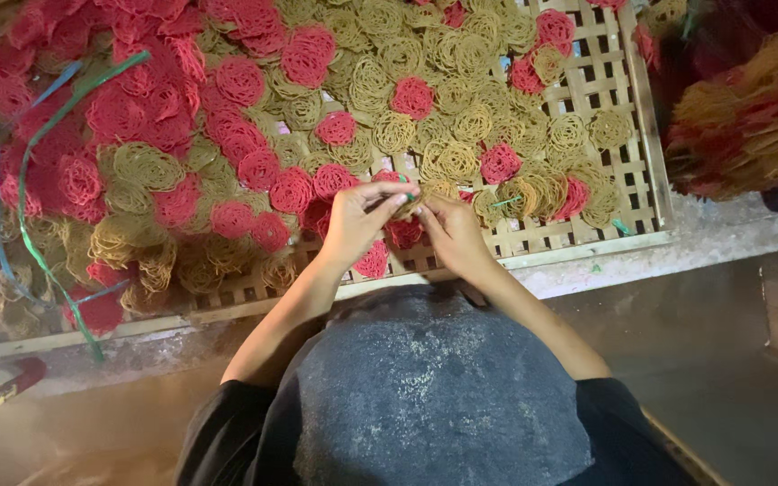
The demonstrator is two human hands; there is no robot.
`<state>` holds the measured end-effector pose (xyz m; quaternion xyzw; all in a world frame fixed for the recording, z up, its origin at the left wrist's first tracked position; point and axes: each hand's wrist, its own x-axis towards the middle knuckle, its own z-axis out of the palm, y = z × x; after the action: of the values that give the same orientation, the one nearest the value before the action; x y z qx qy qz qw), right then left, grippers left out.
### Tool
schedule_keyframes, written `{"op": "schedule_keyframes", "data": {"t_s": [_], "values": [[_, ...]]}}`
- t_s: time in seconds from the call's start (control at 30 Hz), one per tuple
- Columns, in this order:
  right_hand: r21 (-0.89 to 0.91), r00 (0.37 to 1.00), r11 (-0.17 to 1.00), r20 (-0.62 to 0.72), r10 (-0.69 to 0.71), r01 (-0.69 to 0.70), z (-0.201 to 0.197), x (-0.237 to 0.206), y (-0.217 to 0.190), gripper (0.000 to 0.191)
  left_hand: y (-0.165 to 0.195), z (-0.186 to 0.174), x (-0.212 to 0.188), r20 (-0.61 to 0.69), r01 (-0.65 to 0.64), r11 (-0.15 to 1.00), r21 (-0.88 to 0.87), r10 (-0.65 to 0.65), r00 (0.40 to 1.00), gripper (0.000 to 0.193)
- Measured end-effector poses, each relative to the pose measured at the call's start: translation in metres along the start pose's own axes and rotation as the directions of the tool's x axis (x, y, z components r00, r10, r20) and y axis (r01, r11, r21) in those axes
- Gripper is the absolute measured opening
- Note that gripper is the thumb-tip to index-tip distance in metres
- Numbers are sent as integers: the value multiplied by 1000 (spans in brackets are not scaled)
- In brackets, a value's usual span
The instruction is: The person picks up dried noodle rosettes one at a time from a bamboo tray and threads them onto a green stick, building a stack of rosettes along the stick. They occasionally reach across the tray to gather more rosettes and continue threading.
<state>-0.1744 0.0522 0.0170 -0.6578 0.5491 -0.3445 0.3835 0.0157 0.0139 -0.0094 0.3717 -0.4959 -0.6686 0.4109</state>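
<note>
My left hand (357, 220) and my right hand (452, 232) meet over the near edge of a bamboo lattice tray (628, 180). Together they pinch a small yellow coiled disc (410, 205) between their fingertips. A bit of green strip (410, 194) shows at the fingertips. Red coiled discs (292, 189) and yellow coiled discs (456, 160) lie spread over the tray all around the hands. A red disc (402, 234) lies just under the hands.
Long green and blue plastic strips (24, 180) loop across the tray's left side. A pile of stacked yellow and red discs (749, 117) sits at the upper right, off the tray. My head covering (425, 396) fills the bottom middle. A pale ledge (731, 243) runs along the tray's front.
</note>
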Motion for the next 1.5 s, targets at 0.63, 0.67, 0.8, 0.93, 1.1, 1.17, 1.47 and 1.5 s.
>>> {"op": "schedule_keyframes", "data": {"t_s": [0.63, 0.67, 0.8, 0.93, 1.1, 1.17, 1.47, 1.5], "values": [[311, 988, 950, -141, 59, -12, -2, -28, 15, 26, 11, 56, 105, 334, -512, 205, 834, 550, 765, 45], [317, 989, 948, -145, 32, 16, -2, -28, 19, 26, 6, 57, 109, 345, -507, 151, 849, 567, 747, 46], [467, 973, 881, -159, 166, -74, -1, -28, 36, 26, 0, 42, 104, 66, -45, 745, 665, 1, 998, 30], [490, 972, 860, -98, 213, -140, 0, -25, 46, 30, -3, 21, 83, 53, 177, 984, -1, -177, 983, 41], [387, 985, 908, 8, 170, -160, 5, -16, 41, 34, -7, 6, 49, 60, 218, 952, -215, -210, 976, 46], [412, 994, 905, 16, 105, -102, 7, -10, 38, 33, -7, 5, 43, 56, 242, 940, -239, -236, 970, 46], [482, 962, 832, 148, 231, -274, 7, 0, 47, 32, -8, 5, 33, 102, 101, 971, -219, -80, 992, 44], [532, 963, 803, 150, 224, -269, 8, 0, 49, 32, -6, 5, 33, 108, 98, 972, -212, -76, 991, 43]]}}
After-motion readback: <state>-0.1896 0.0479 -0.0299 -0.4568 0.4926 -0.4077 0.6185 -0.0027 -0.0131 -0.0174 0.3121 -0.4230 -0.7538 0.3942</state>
